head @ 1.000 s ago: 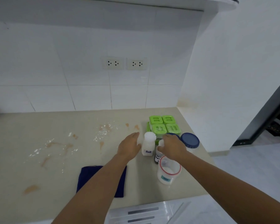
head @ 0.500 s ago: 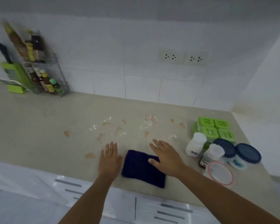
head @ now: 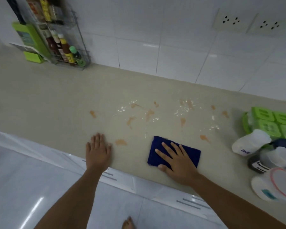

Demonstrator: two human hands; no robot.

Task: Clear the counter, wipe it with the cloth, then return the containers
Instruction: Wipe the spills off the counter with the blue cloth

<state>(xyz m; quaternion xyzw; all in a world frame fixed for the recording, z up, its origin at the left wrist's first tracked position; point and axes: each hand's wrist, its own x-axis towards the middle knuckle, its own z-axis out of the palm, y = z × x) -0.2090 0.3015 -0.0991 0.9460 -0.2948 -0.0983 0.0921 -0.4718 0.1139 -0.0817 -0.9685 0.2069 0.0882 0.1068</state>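
Counter wipe, start of stroke.
Right hand [head: 177,161], at the containers [head: 251,142] a second ago, now flat on the blue cloth [head: 192,154] near the front edge of the counter [head: 56,100], fingers straight and spread, gripping nothing. Left hand [head: 98,151] flat on bare counter beside it, fingers straight. Containers grouped at the right edge; orange stains [head: 149,114] unwiped toward the back. Clearing judged done, wiping about to begin.
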